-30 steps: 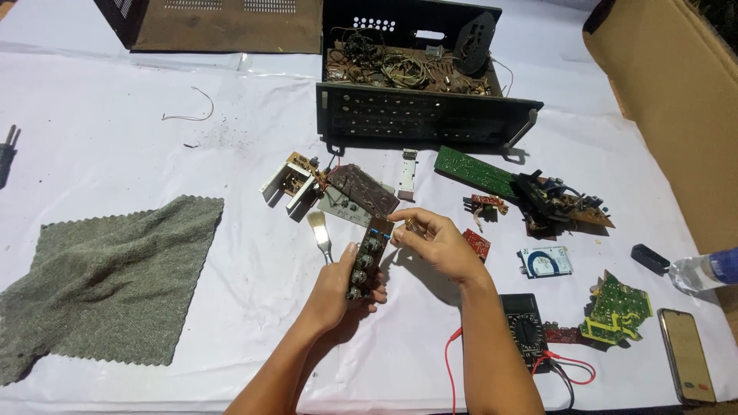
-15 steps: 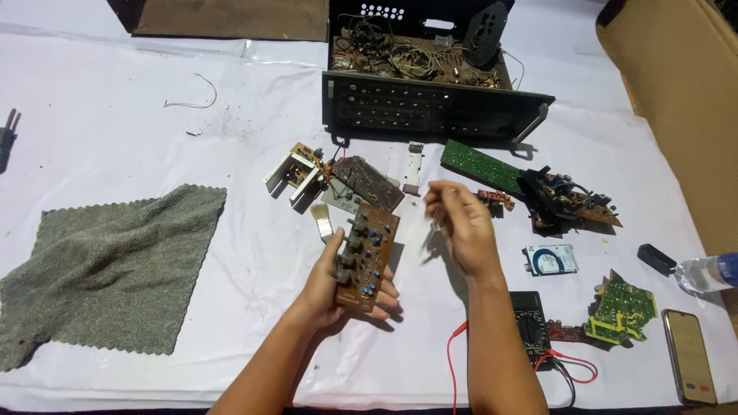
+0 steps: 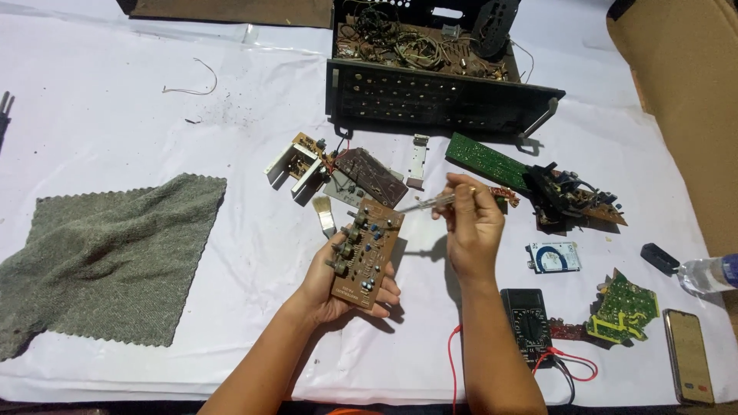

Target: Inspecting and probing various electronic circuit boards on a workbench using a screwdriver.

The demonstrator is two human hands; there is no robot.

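At centre frame, the left hand (image 3: 332,286) cradles a brown circuit board (image 3: 367,252) from below, fingers curled around its lower edge, the component side with its row of knobs facing up. The right hand (image 3: 473,227), just right of the board, pinches a slim screwdriver (image 3: 427,203) between thumb and fingers, its tip pointing left toward the board's upper corner. Both hands hover above a worktop (image 3: 254,115) draped in white sheeting. A grey cloth (image 3: 108,257) lies at the left of the frame. An opened black chassis (image 3: 430,92) full of wiring stands at upper centre, with a green board (image 3: 483,160) below its right end and a small paintbrush (image 3: 326,215) just left of the held board. At lower right sit a black multimeter (image 3: 526,323) with red leads, a green-and-yellow board (image 3: 624,306) and a phone (image 3: 688,355).
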